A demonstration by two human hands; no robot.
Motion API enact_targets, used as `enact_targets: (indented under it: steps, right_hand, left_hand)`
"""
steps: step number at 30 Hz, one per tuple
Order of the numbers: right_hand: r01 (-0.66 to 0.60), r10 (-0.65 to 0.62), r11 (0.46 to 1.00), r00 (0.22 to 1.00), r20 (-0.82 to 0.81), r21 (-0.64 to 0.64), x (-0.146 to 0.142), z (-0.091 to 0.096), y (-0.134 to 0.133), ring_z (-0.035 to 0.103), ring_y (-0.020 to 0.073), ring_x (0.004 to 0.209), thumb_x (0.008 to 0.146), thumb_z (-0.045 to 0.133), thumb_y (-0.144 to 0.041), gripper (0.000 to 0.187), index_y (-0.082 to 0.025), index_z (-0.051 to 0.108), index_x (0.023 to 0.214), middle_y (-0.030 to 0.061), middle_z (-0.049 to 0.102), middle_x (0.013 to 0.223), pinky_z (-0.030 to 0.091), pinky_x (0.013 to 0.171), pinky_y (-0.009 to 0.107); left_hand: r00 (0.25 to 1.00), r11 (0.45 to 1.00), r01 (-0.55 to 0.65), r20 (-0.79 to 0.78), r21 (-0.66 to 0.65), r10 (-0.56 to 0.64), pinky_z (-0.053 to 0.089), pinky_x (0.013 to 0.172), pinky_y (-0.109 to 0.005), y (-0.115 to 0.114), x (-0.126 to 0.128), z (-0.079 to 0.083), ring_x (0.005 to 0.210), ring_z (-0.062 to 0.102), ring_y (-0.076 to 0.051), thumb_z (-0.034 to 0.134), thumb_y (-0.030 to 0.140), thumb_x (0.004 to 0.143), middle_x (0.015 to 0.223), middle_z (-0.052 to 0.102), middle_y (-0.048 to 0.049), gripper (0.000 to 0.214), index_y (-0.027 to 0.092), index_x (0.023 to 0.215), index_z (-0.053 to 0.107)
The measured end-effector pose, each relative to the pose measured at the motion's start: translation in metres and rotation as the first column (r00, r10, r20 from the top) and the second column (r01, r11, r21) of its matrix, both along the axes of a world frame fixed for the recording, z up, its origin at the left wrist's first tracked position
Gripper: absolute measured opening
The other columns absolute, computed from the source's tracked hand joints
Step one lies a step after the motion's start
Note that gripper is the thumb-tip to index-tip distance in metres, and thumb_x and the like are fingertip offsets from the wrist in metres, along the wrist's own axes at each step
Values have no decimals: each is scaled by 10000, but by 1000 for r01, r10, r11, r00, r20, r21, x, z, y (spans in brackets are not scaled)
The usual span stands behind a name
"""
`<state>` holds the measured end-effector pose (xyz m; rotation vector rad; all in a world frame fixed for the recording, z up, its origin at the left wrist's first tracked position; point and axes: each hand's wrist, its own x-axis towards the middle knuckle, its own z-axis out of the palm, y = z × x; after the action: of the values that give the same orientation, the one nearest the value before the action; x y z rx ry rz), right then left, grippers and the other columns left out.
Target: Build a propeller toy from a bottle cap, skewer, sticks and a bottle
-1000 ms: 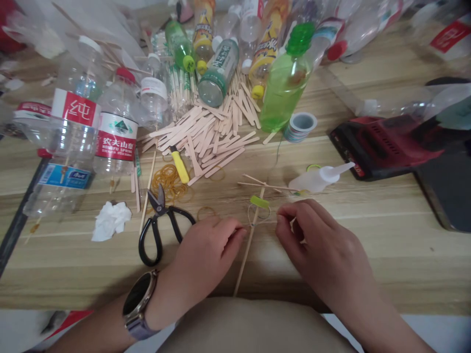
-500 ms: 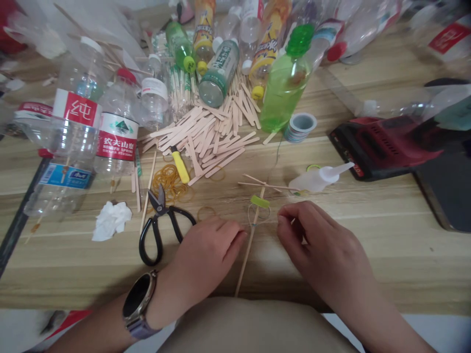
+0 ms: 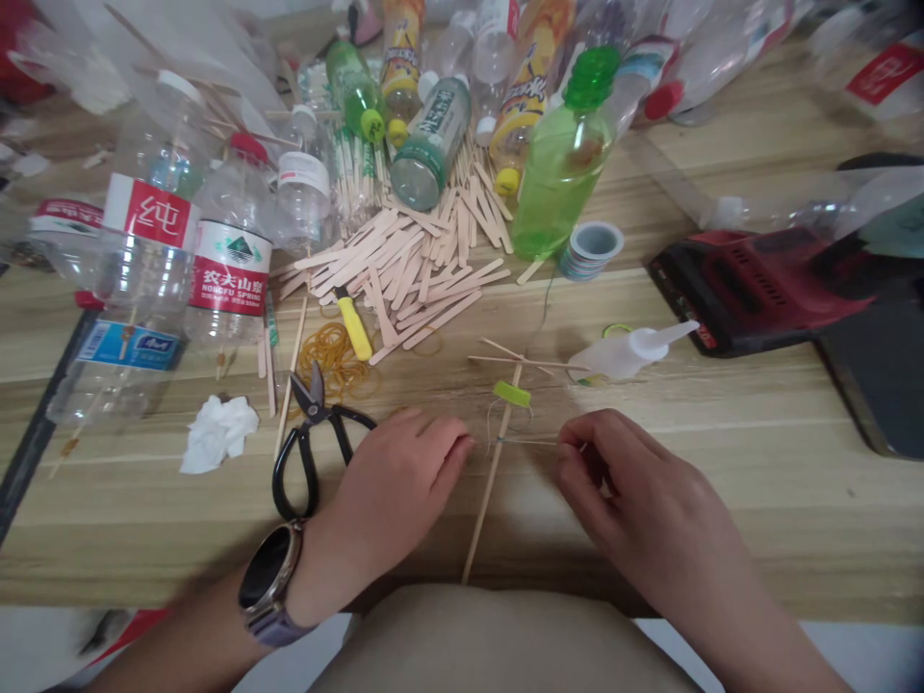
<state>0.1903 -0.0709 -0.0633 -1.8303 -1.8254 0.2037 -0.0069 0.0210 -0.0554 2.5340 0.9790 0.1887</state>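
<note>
A thin wooden stick lies on the table between my hands, crossed at its far end by thinner sticks. A short yellow-green piece sits across it. Below that, thread is wrapped around the stick and runs to my right hand, whose fingertips pinch it. A loose curl of thread stands beside the stick. On the other side, my left hand is closed in a pinch; what it grips is too small to make out. Black-handled scissors lie open beside my left hand.
Craft sticks, rubber bands and a yellow-handled tool lie ahead. A thread spool, white glue bottle and green bottle stand or lie right of centre. Crumpled tissue is left; a red-black tool is right.
My hands have moved slightly apart, the right one to the right and down. The thread loop around the stick has tightened, and a strand now stretches to my right hand.
</note>
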Motion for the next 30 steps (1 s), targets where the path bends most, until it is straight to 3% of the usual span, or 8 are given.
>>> enact_targets:
  steps: [4,8,13,17,21,30]
  right_hand:
    - [-48,45,998,995,-86,-29,2,2,-2,519,104,507,919,430,-148,128,-198,480,811,-19,515,686,402,462,220]
    - [-121,112,992,964,-242,-22,2,4,0,609,129,678,918,434,-109,136,-200,490,833,40,589,848,490,576,228]
    - [-238,187,970,866,-463,-53,-3,8,1,662,147,899,902,459,-94,140,-215,489,838,50,643,1047,527,710,244]
    - [-337,221,937,771,-597,-88,-8,9,0,648,108,870,887,436,-74,159,-223,469,841,-11,663,940,497,707,198]
    - [-310,203,947,785,-586,-87,-10,7,1,557,95,673,881,403,-69,164,-220,459,852,-31,576,777,453,601,190]
    - [-247,169,964,853,-494,-98,-16,2,-4,560,99,669,892,419,-65,161,-221,458,878,-26,584,793,470,596,189]
  left_hand:
    - [1000,1000,-3,-21,5,3,490,711,-356,3,1,-1,782,638,-226,473,188,977,814,701,-42,203,165,876,647]
    - [997,1000,-1,-82,-23,-1,495,744,-368,4,3,0,822,640,-233,464,178,976,858,712,-57,205,164,892,650]
    - [991,999,1,-137,-40,-7,498,752,-371,5,5,1,828,639,-232,458,179,975,860,711,-56,209,176,884,646]
    - [993,997,28,-114,-76,-37,496,720,-357,5,8,1,806,642,-230,461,134,951,825,699,-48,196,180,861,629]
    - [997,989,38,-63,-142,-47,509,779,-374,4,10,3,876,657,-236,423,60,911,898,710,-61,234,175,948,624]
    - [995,990,17,-95,-139,-31,501,762,-376,0,9,5,857,653,-235,388,117,950,901,718,-63,235,183,944,613]
